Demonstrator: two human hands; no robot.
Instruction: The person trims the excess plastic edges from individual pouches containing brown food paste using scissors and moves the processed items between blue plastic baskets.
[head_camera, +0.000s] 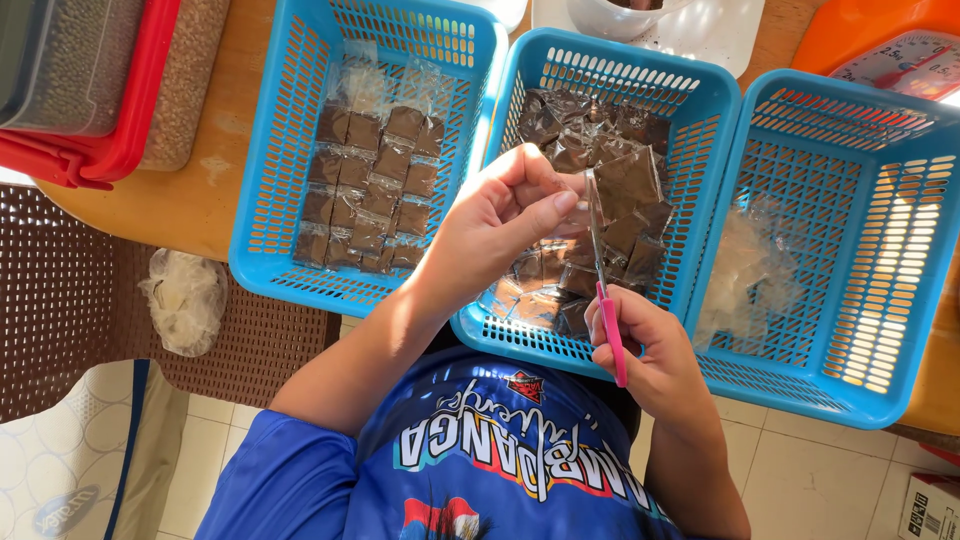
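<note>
My left hand (505, 215) pinches a small clear plastic packet (578, 205) over the middle blue basket (700, 110). My right hand (650, 350) grips pink-handled scissors (603, 290), blades pointing up at the packet's edge. The middle basket holds a loose heap of brown squares in clear wrappers (600, 150). In the left blue basket (270, 180) several wrapped brown squares (370, 190) lie in neat rows. The right blue basket (900, 250) holds a small pile of clear plastic scraps (745, 270).
The baskets sit on a wooden table (200, 190). A red-lidded container (100, 110) stands at the far left, an orange kitchen scale (890, 50) at the top right, a white bowl (615, 15) at the top. A crumpled plastic bag (185, 295) lies on a brown woven chair.
</note>
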